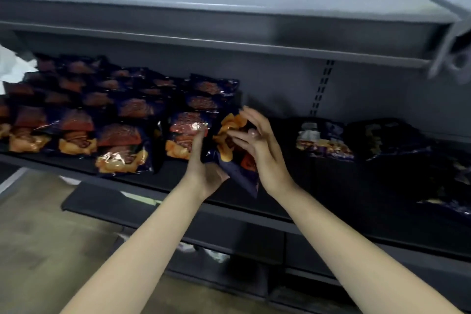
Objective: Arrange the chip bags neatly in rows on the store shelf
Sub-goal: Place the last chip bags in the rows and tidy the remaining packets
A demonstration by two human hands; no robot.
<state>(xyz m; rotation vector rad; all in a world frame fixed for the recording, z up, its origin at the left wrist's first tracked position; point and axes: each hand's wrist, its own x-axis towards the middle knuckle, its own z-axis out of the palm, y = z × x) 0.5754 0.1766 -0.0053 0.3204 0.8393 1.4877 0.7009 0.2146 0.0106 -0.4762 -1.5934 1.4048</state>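
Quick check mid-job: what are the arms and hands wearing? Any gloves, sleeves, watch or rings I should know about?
Nothing worn that shows. The left hand and right hand are bare, no gloves, and no rings can be made out through the blur. The left forearm and right forearm are bare down to the frame's bottom edge: no sleeves, watch or bands in view.
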